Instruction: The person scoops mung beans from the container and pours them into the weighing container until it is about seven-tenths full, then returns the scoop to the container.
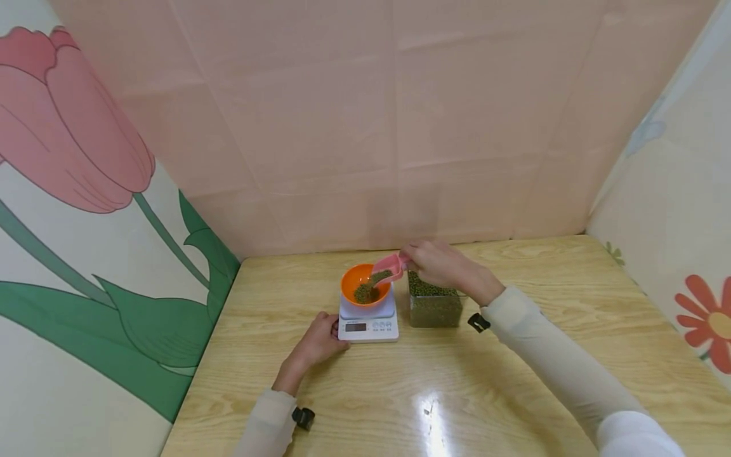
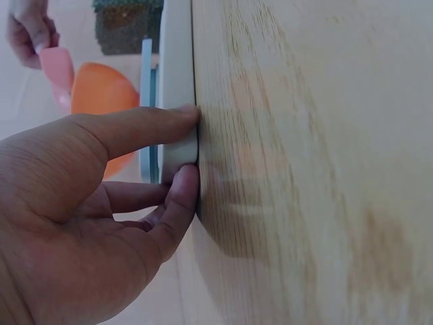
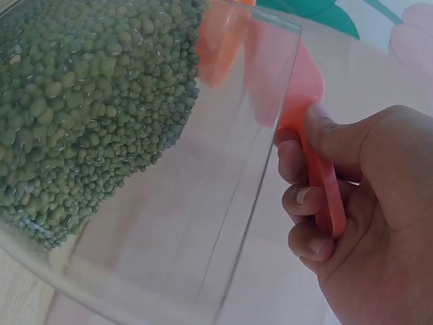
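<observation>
A white kitchen scale carries an orange bowl with green mung beans in it. My left hand holds the scale's front left corner; thumb and fingers stand at its edge in the left wrist view. My right hand grips a pink scoop by its handle. The scoop tilts over the bowl, and beans stream from its mouth. To the right of the scale stands a clear container of mung beans, with my right forearm above its right side.
The wooden table ends at a pink covered wall close behind the scale. Painted walls stand at left and right, with a tulip on the left one and a red flower on the right one.
</observation>
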Demonstrator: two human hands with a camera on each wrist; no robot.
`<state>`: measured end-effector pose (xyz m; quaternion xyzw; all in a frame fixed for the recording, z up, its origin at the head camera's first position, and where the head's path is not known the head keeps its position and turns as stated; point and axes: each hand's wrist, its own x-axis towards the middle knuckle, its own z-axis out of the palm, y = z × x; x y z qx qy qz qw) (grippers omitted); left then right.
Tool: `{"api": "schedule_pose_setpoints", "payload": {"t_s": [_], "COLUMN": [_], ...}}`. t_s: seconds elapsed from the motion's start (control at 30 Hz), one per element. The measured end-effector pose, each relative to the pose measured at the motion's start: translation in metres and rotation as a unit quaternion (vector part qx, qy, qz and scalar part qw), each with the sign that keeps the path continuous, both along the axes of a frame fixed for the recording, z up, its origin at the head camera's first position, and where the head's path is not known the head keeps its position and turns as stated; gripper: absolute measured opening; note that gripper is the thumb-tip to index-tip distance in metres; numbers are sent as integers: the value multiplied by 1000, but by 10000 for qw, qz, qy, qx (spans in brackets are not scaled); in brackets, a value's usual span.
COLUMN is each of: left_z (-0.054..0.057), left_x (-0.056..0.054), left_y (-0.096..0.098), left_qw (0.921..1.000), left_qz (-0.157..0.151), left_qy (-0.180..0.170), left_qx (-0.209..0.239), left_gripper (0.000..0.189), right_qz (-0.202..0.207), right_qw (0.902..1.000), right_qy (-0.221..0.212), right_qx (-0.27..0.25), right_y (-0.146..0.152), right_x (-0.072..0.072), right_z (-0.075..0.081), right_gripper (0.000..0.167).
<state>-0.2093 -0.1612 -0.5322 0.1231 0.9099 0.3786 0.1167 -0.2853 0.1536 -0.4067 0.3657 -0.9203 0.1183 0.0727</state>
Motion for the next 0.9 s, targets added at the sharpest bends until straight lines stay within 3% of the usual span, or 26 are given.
{"api": "schedule_pose_setpoints", "payload": {"t_s": [0.3, 0.9], "left_z": [0, 2], "left_x": [0, 3], "left_y": [1, 3], "left_qw": [9999, 10000], "left_qz": [17, 61], "left_qy": [-74, -68], "left_qx": [96, 1], "left_gripper": [59, 58], "right_qz": [-62, 18], "right_qw": [9998, 9997], "right_qy": [-170, 42], "right_qx": [104, 239], "right_y": [0, -1], "right_x": [1, 7], "right_z": [-1, 6], "right_gripper": [13, 16]}}
